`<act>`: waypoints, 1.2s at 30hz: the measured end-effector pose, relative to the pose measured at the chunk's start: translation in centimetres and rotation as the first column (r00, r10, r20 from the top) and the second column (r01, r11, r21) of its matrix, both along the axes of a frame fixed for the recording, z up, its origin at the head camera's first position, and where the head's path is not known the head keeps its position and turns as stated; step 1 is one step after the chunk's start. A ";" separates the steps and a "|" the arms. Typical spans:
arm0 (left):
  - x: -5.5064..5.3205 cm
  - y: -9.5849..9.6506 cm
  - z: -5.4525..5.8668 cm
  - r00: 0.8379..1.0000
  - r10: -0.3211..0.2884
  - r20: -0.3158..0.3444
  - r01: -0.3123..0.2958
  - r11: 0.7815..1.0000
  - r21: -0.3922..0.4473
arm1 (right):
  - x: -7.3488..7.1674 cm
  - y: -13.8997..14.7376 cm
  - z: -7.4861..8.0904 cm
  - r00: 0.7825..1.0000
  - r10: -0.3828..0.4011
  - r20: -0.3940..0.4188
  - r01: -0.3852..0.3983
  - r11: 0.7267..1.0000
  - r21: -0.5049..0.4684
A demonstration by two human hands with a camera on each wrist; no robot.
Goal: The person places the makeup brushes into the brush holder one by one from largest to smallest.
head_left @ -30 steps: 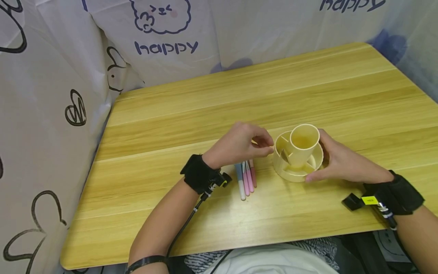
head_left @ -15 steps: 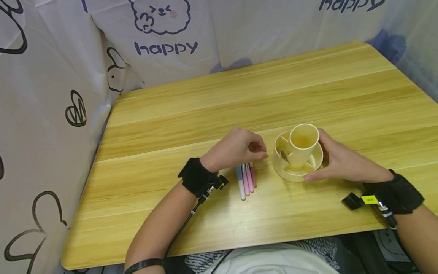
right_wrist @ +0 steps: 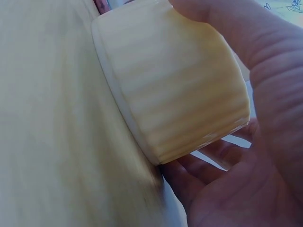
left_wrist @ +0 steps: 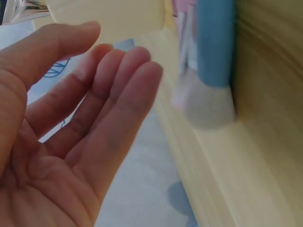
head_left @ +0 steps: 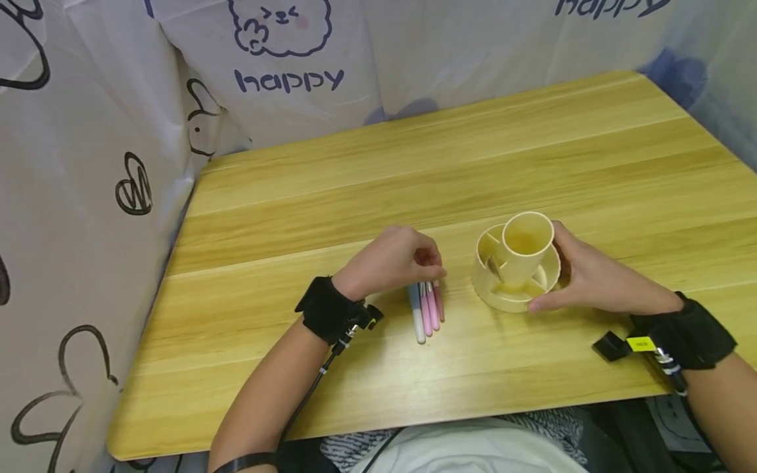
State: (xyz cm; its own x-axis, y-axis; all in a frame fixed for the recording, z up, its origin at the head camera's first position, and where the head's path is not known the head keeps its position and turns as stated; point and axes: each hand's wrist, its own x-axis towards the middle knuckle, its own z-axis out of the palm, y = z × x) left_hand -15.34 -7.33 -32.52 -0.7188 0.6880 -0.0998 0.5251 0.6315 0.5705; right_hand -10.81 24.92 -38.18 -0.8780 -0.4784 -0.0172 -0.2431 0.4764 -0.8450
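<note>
A cream round brush holder (head_left: 499, 299), with divided compartments and a taller cup in its centre, stands on the table at right. My right hand (head_left: 597, 276) grips it from its right side; in the right wrist view thumb and fingers go round the ribbed wall (right_wrist: 175, 85). A small brush tip (head_left: 492, 268) shows in a left compartment. Several makeup brushes lie side by side left of the holder, among them a blue-and-white one (head_left: 418, 318) and pink ones (head_left: 434, 312). Over their far ends hovers my left hand (head_left: 393, 263), fingers loosely bent, holding nothing. Pale bristles (left_wrist: 208, 106) appear beside it.
The wood-grain table (head_left: 296, 217) stretches behind and left of the hands. A white printed cloth (head_left: 284, 118) hangs along the back and left sides. Black straps with small cameras and cables (head_left: 331, 309) sit on both wrists.
My left hand has moved left, away from the holder's rim to above the far ends of the brushes. The right hand and the holder have stayed in place.
</note>
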 end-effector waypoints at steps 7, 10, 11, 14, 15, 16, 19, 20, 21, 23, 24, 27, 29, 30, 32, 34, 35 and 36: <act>-0.1 -0.5 0.0 1.000 0.011 0.010 -0.010 0.996 -0.087 | 0.0 0.1 0.0 1.000 -0.002 0.005 0.002 1.000 0.004; -0.2 -0.6 0.0 0.999 0.013 0.048 -0.004 0.985 -0.172 | 0.1 0.2 0.0 1.000 0.002 0.007 -0.002 1.000 -0.011; -0.2 -0.7 0.0 0.998 0.023 0.066 -0.010 0.980 -0.197 | 0.2 0.2 0.0 1.000 0.003 0.010 -0.003 1.000 -0.018; -0.3 -0.8 0.0 0.993 0.060 0.107 -0.030 0.966 -0.258 | 0.1 0.2 0.0 1.000 0.004 0.006 -0.004 1.000 -0.021; -0.3 -0.8 0.0 0.991 0.069 0.115 -0.035 0.962 -0.269 | 0.1 0.2 0.0 1.000 0.004 0.009 -0.004 1.000 -0.022; -0.3 -0.9 0.0 0.989 0.081 0.125 -0.043 0.959 -0.280 | 0.1 0.2 0.0 1.000 0.004 0.009 -0.004 1.000 -0.021; -0.4 -1.0 -0.2 0.984 0.110 0.138 -0.062 0.949 -0.309 | 0.1 0.2 0.0 1.000 0.005 0.012 -0.005 1.000 -0.018; -0.5 -1.0 -0.3 0.983 0.118 0.143 -0.068 0.946 -0.316 | 0.0 0.2 0.0 1.000 0.006 0.014 -0.005 1.000 -0.019; -0.5 -1.1 -0.3 0.981 0.127 0.146 -0.074 0.944 -0.322 | 0.0 0.2 0.0 1.000 0.006 0.014 -0.006 1.000 -0.018; -0.6 -1.1 -0.4 0.978 0.142 0.152 -0.085 0.939 -0.332 | 0.0 0.2 0.1 1.000 0.007 0.013 -0.007 1.000 -0.015; -0.7 -1.2 -0.5 0.976 0.150 0.157 -0.090 0.938 -0.336 | 0.0 0.2 0.1 1.000 0.008 0.013 -0.007 1.000 -0.015; -0.8 -1.3 -0.5 0.970 0.171 0.172 -0.103 0.934 -0.342 | 0.0 0.2 0.1 1.000 0.009 0.012 -0.009 1.000 -0.011; -0.9 -1.4 -0.5 0.967 0.187 0.175 -0.118 0.932 -0.344 | 0.0 0.2 0.1 1.000 0.008 0.011 -0.007 1.000 -0.010; -1.0 -1.4 -0.5 0.966 0.194 0.171 -0.126 0.930 -0.345 | 0.0 0.2 0.1 1.000 0.006 0.011 -0.006 1.000 -0.010; -1.1 -1.5 -0.5 0.964 0.212 0.158 -0.149 0.929 -0.339 | 0.0 0.2 0.1 1.000 0.005 0.010 -0.005 1.000 -0.011; -1.2 -1.6 -0.6 0.964 0.226 0.138 -0.171 0.929 -0.328 | 0.0 0.2 0.0 1.000 0.002 0.008 -0.002 1.000 -0.009; -1.2 -1.6 -0.7 0.965 0.229 0.128 -0.177 0.929 -0.324 | 0.0 0.2 0.0 1.000 0.002 0.008 -0.002 1.000 -0.011; -1.2 -1.5 -0.8 0.966 0.230 0.120 -0.182 0.930 -0.319 | 0.0 0.2 0.0 1.000 0.003 0.008 -0.003 1.000 -0.011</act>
